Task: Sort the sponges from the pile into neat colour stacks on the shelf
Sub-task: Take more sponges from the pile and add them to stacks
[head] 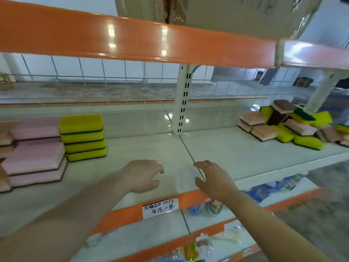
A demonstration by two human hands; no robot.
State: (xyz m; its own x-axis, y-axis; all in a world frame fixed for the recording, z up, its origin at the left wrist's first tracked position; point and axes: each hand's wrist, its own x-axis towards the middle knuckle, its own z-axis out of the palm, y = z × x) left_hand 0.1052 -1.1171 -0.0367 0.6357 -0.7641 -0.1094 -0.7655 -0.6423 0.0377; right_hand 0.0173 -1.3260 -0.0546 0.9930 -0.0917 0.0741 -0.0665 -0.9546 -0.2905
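Both hands hung empty over the bare middle of the shelf (236, 148), lower centre of the frame. Left hand (145, 175): fingers loosely curled, holding nothing. Right hand (213, 178): fingers spread and relaxed, also holding nothing. The two were near each other, either side of the seam between the shelf boards.

We noted the unsorted pile (290, 127) at the right of the frame, towards the back of the shelf and well apart from both hands. It lay up and to the right of the right hand, so we judged the right hand the nearer and the likelier to reach.

The pile was a jumble: yellow, pink and peach sponges with one brown-topped sponge (284, 106) perched on its peak. No common heading. Most long axes ran roughly left-right along the shelf, several tilted or leaning on neighbours. The nearest piece, a yellow sponge (307, 142) at the front edge of the pile, lay flat with its long axis running left-right, dipping slightly to the right.

Sorted stacks stood at the left of the frame: yellow stack (83, 137), four high, squared up, long axes left-right; pink stack (35, 150) just beside it to the left, less tidy. Further peach pieces were cut off by the left edge.

Judgement: sorting partly done; much of the pile remained.
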